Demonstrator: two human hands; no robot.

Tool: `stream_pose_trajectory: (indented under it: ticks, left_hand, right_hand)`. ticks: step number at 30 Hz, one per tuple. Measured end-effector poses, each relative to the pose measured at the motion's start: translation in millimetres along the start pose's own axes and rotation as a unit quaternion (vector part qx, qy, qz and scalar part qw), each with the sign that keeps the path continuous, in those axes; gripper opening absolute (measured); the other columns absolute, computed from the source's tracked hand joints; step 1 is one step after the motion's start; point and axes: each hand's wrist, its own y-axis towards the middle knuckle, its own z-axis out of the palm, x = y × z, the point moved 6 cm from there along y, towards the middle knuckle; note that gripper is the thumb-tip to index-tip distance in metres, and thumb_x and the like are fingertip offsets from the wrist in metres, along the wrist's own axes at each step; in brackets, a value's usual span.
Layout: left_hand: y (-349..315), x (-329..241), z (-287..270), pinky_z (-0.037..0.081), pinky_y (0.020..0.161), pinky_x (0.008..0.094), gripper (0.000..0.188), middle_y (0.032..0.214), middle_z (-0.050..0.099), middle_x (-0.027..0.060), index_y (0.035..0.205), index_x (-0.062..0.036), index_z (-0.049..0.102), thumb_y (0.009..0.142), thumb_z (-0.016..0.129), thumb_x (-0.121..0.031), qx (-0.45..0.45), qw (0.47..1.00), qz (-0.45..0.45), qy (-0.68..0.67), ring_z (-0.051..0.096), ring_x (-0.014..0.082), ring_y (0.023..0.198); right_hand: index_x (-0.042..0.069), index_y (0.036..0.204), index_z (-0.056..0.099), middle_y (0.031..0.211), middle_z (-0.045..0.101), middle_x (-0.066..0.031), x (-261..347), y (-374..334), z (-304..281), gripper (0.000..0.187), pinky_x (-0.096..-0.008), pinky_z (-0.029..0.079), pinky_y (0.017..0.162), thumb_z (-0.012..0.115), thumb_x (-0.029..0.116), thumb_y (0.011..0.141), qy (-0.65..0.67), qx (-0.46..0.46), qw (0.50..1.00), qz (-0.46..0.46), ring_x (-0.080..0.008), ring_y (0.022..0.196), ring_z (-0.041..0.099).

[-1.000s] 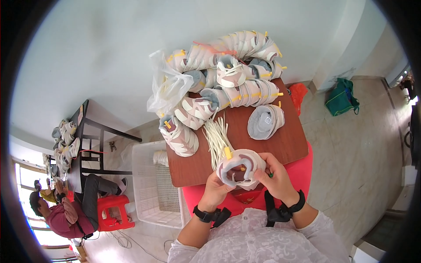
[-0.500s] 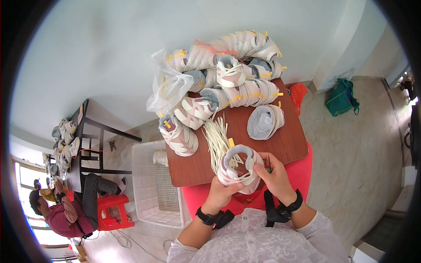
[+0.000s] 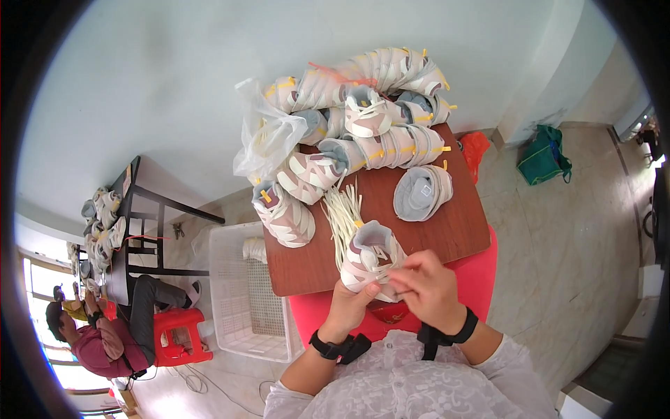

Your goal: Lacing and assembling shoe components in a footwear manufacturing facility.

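My left hand (image 3: 350, 305) is closed on the near end of a shoe upper (image 3: 368, 255), pale pink and white with a grey lining and a yellow heel tab. At its lace area my right hand (image 3: 427, 288) has thumb and finger pinched together; pale lace strands lie by the fingertips, but what they grip is too small to make out. Just behind the upper, a bundle of cream shoelaces (image 3: 341, 215) lies on the brown tabletop (image 3: 300, 268). A single upper (image 3: 423, 193) sits to the right, and another upper (image 3: 286, 218) to the left.
Nested rows of uppers (image 3: 394, 148) fill the table's back, with a clear plastic bag (image 3: 269, 143) at their left. A white crate (image 3: 222, 300) stands left on the floor. Farther left, a person (image 3: 115, 346) sits by a black table (image 3: 124, 262). A green bag (image 3: 546, 155) lies right.
The upper has tilted, so its lace side shows more. My right hand has moved from the upper's right rim to its front, fingers now pinched there. A green bit in that hand no longer shows.
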Motion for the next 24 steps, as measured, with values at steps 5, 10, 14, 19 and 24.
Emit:
stream_pose_trajectory:
  ticks: [5,10,14,19,24]
  left_hand:
    - [0,-5,6,0.045,0.092,0.0301,0.042,0.119,0.058,0.006,0.125,-0.0009,0.05,0.088,0.065,-0.012,0.011,0.992,0.051,0.117,0.055,0.0146,0.107]
    - [-3,-6,9,0.047,0.087,0.0274,0.031,0.114,0.06,0.0047,0.121,-0.0008,0.054,0.091,0.06,-0.007,0.012,0.978,0.069,0.196,0.056,0.012,0.102]
    - [-2,-6,10,0.047,0.087,0.0273,0.03,0.113,0.061,0.0051,0.12,-0.0004,0.054,0.091,0.059,-0.007,-0.002,0.979,0.07,0.19,0.057,0.0123,0.101]
    - [-2,-6,9,0.047,0.087,0.0281,0.03,0.112,0.061,0.0047,0.121,-0.0006,0.055,0.092,0.058,-0.008,0.005,0.988,0.06,0.139,0.057,0.0123,0.101]
    - [-2,-2,7,0.047,0.087,0.0284,0.03,0.113,0.061,0.0039,0.121,-0.0011,0.054,0.092,0.058,-0.008,0.029,0.993,0.035,0.106,0.057,0.0124,0.102]
  right_hand:
    - [0.007,0.087,0.065,0.082,0.052,-0.0049,5,3,8,0.019,-0.0312,0.047,0.051,0.073,0.004,0.069,-0.015,-0.012,1.0,0.023,-0.0199,0.062,0.058]
    - [0.006,0.081,0.061,0.081,0.051,-0.0053,7,8,8,0.016,-0.0317,0.046,0.05,0.072,0.005,0.069,-0.021,0.031,0.999,0.017,-0.0215,0.061,0.057]
    - [0.005,0.079,0.058,0.082,0.05,-0.0062,9,12,11,0.017,-0.032,0.046,0.05,0.071,0.003,0.068,-0.001,0.048,0.999,0.007,-0.0226,0.06,0.055]
    - [0.005,0.077,0.055,0.081,0.048,-0.006,-1,9,14,0.017,-0.031,0.044,0.05,0.069,0.001,0.067,0.081,0.043,0.996,0.005,-0.0215,0.059,0.054]
    - [0.006,0.075,0.055,0.079,0.047,-0.005,-5,9,15,0.016,-0.0282,0.044,0.05,0.068,0.0,0.068,0.165,0.102,0.981,-0.013,-0.0183,0.059,0.053]
